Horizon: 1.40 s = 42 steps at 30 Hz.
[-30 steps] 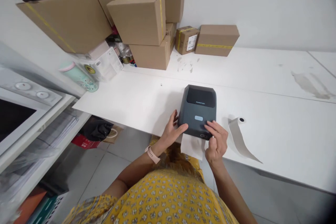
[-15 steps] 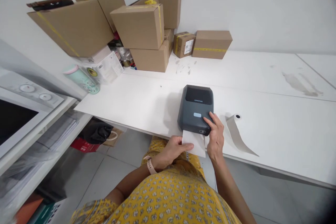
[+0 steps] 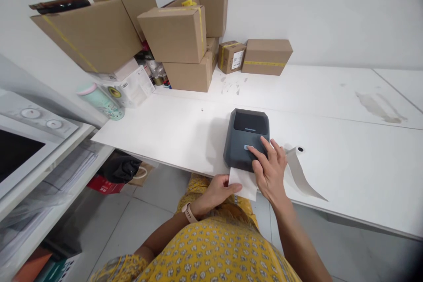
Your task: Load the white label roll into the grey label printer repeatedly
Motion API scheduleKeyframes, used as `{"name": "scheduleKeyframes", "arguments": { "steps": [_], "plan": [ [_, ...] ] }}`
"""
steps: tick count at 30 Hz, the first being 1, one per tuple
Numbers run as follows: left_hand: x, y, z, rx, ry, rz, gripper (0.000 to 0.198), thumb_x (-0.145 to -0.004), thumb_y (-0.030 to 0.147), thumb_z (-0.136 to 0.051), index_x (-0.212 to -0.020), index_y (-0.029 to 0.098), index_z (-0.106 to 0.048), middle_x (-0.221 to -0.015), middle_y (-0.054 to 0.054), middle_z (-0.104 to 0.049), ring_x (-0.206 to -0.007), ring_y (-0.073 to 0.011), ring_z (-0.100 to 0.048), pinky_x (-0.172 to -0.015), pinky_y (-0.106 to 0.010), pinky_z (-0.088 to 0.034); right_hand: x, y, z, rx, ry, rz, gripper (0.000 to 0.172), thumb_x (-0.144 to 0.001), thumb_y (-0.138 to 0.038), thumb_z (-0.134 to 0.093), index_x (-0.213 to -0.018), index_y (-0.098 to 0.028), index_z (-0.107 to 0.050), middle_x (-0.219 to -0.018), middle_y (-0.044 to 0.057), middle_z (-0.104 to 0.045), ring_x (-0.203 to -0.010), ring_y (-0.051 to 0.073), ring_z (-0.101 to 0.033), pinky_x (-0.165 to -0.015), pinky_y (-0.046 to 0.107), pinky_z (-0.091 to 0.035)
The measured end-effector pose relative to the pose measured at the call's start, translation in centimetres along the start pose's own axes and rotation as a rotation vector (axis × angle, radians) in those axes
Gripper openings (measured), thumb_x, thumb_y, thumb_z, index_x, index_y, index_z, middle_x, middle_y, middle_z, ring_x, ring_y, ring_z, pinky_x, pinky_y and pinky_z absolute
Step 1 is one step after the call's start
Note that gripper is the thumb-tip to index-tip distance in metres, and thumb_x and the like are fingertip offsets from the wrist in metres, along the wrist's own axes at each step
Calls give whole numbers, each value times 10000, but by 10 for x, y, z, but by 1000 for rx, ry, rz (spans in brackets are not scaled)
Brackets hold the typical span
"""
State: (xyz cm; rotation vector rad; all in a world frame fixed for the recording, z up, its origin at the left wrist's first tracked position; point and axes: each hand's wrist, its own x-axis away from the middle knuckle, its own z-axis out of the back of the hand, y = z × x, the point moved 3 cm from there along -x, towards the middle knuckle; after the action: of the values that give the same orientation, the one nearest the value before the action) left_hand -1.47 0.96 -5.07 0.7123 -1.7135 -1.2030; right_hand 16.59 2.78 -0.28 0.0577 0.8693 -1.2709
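My left fingers (image 3: 234, 188) pinch the white paper strip (image 3: 244, 181) sticking out of the label printer (image 3: 238, 141), which sits by the front edge of the worktop (image 3: 178, 130); my right fingers (image 3: 260, 157) spread loosely, one tip on its pale button (image 3: 246, 146).

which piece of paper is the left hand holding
The white sheet sticking out of the dark printer; the other strip trails from the small roll on the table.
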Motion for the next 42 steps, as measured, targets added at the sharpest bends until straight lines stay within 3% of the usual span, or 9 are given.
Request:
{"name": "scheduleKeyframes", "arguments": {
  "steps": [5, 10, 13, 17, 22, 31, 35, 38, 42],
  "plan": [
    [2, 5, 30, -69, 235, -111, 394, -921, 568, -576, -833, 187, -617, -806, -10, -623, -761, -149, -557, -745, -285, -455, -19, -8, 9, 171, -28, 107, 280, -1018, -332, -469, -1182, -303, -694, -1553, 10, -511, -1517, 306, -332, -1243, 577, -165],
    [-5, 16, 51, -27, 462, -211, 394, -945, 581, -531, -947, 210, -663, -996, -61, -693, -930, -199, -646, -876, -330, -516, -25, -5, 0, 131, -44, 130, 206, -1015, -295, -496, -1083, -273, -689, -1442, 4, -632, -1511, 292, -364, -1253, 592, -112],
    [-11, 27, 46, -44, 446, -275, 435, -960, 584, -515, -1191, 243, -655, -1285, -91, -668, -1197, -247, -621, -1023, -385, -503, -18, 4, -6, 28, -56, 61, 212, -1022, -320, -488, -1093, -284, -685, -1484, 4, -595, -1531, 289, -328, -1248, 613, -111],
    [-15, 41, 28, -96, 305, -294, 566, -1011, 552, -439, -1525, 314, -428, -1646, -27, -374, -1526, -240, -336, -1249, -402, -327, 6, 17, -12, -284, -11, -161, 354, -1042, -408, -392, -1284, -316, -634, -1673, 3, -321, -1565, 290, -245, -1228, 588, -247],
    [-17, 45, 23, -231, 286, -330, 603, -1037, 558, -334, -1577, 291, -353, -1701, 5, -244, -1593, -235, -157, -1314, -414, -193, 33, 20, -24, -562, 110, -470, 542, -1055, -508, -251, -1543, -329, -404, -1691, 27, -272, -1563, 278, -248, -1246, 586, -227],
    [-18, 44, 22, -202, 325, -340, 613, -1038, 561, -308, -1577, 274, -360, -1700, 23, -221, -1590, -243, -162, -1320, -429, -178, 32, 17, -23, -548, 69, -487, 614, -1037, -566, -224, -1590, -322, -330, -1696, 14, -259, -1558, 294, -263, -1226, 559, -304],
    [-25, 72, 25, -141, 316, -444, 605, -1023, 578, -335, -1521, 262, -470, -1668, 4, -321, -1565, -264, -257, -1296, -442, -259, 2, 17, -4, -427, 101, -337, 629, -1034, -570, -172, -1592, -323, -323, -1665, 42, -323, -1527, 320, -322, -1209, 585, -325],
    [-42, 98, 30, -69, 323, -565, 579, -1028, 563, -327, -1458, 244, -547, -1581, -26, -485, -1496, -253, -409, -1267, -426, -323, -48, 13, 15, -265, 153, -167, 667, -1021, -606, -116, -1596, -322, -301, -1619, 65, -385, -1501, 338, -356, -1236, 626, -231],
    [-69, 103, 40, -48, 363, -561, 524, -988, 486, -509, -1446, 233, -529, -1544, -73, -529, -1447, -260, -474, -1209, -414, -387, -125, 15, 28, -220, 232, -46, 633, -1030, -580, -161, -1603, -323, -245, -1623, 88, -352, -1437, 326, -447, -1161, 576, -373]
  ]
}}
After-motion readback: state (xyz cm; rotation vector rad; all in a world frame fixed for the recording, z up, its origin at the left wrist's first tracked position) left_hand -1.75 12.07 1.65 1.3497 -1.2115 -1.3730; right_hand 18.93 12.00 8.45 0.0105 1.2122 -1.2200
